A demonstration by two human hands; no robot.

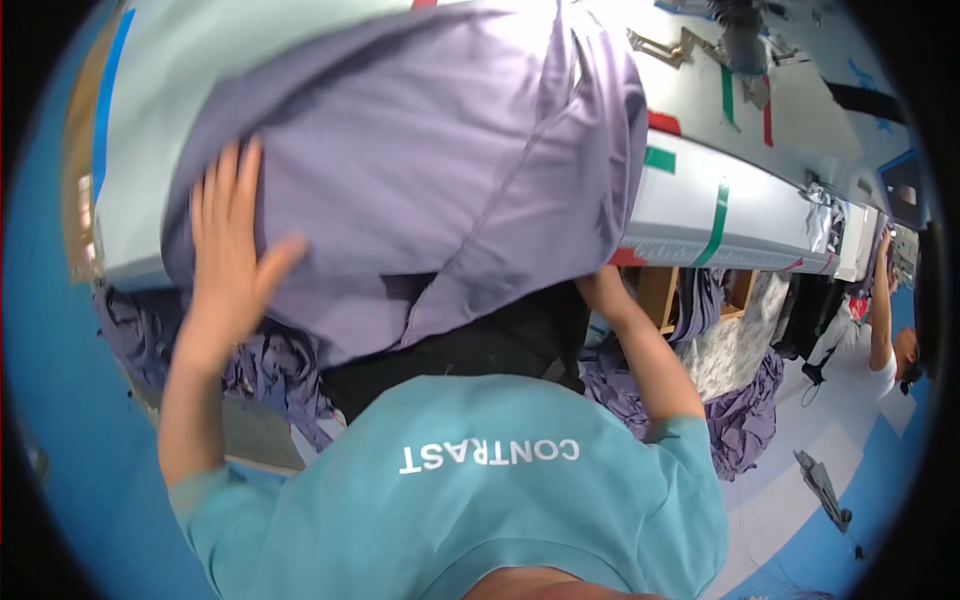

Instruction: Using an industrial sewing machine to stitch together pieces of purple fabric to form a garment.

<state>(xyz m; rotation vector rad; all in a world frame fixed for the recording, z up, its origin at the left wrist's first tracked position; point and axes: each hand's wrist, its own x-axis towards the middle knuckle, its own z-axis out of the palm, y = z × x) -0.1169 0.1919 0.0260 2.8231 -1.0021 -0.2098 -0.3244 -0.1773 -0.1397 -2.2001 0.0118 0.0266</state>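
A large piece of purple-grey fabric, crossed by a long seam on its right half, is spread over the white worktable and droops past the near edge. My left hand lies flat on its left part, fingers stretched and thumb out to the side. At the lower right corner of the cloth is my right hand; the fabric covers its fingers, so its grip does not show. Small dark gaps and folds show along the near edge of the cloth.
Sewing machine parts stand at the far right of the table. Coloured tape strips and a ruler mark its near edge. Bunched purple fabric hangs below, beside a wooden shelf. Another person works at the far right.
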